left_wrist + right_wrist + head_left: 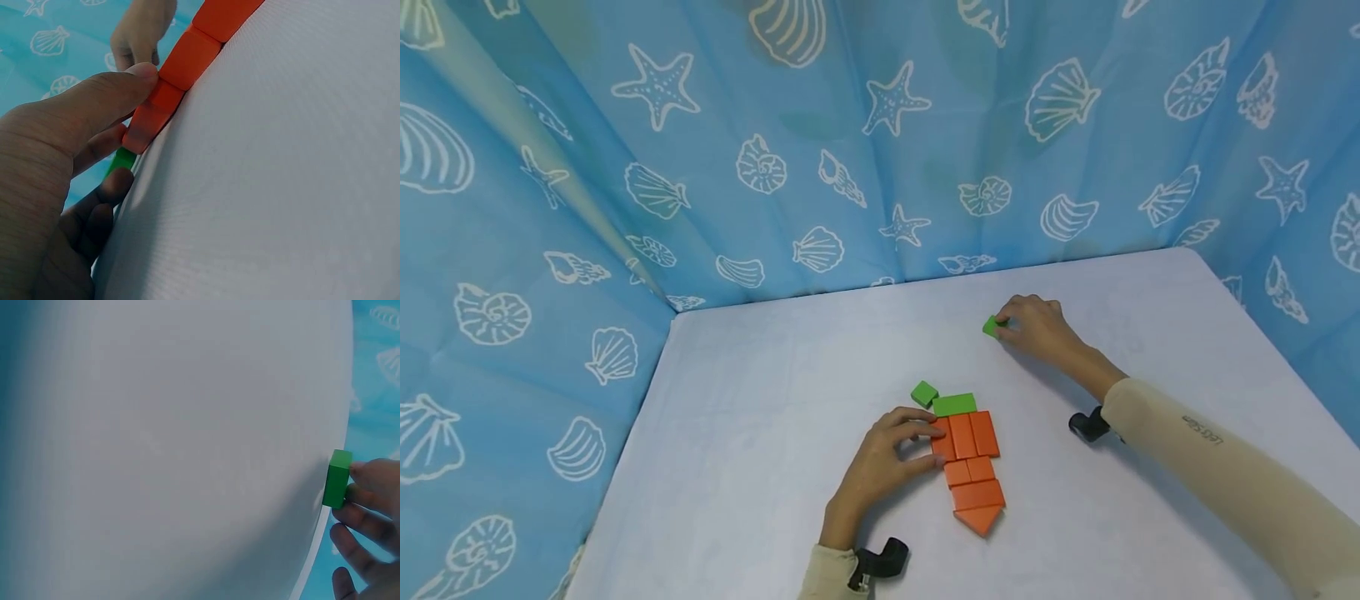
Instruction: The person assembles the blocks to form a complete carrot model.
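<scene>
On the white table lies a flat figure of orange blocks (976, 495), pointed at its near end, with a flat green block (955, 405) along its far end. My left hand (883, 454) holds the left orange block (147, 122) of the far row, thumb at its near end and fingers toward its far end. A small green block (924, 393) lies turned at an angle beside the flat green one. Farther back and to the right, my right hand (1037, 329) pinches another green block (337, 478) by the thumb and fingertips, at or just above the tabletop.
The table (760, 433) has a white cloth, and its far edge meets a blue curtain (850, 142) printed with shells and starfish. Black wrist devices, one on the left (883, 560) and one on the right (1088, 425), stick out below the wrists.
</scene>
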`<action>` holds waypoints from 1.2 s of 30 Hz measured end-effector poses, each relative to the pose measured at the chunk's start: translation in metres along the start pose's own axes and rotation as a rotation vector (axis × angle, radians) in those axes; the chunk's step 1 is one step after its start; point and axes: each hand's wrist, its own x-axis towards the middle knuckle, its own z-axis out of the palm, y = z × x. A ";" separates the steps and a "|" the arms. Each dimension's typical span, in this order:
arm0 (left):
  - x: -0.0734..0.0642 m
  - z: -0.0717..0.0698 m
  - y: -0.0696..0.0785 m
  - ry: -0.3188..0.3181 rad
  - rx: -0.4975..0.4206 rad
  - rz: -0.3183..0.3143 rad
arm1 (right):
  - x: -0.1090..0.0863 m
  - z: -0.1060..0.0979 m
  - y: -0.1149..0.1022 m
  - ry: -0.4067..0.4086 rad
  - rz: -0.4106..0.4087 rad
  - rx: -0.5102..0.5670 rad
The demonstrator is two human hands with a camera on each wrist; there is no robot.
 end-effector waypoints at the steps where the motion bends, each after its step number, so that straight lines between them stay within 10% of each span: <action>1: 0.001 0.000 -0.001 0.001 0.002 0.005 | -0.003 0.001 -0.003 -0.003 -0.010 0.006; 36: 0.015 -0.002 -0.014 0.013 0.004 0.039 | -0.058 0.028 -0.041 -0.011 -0.187 0.050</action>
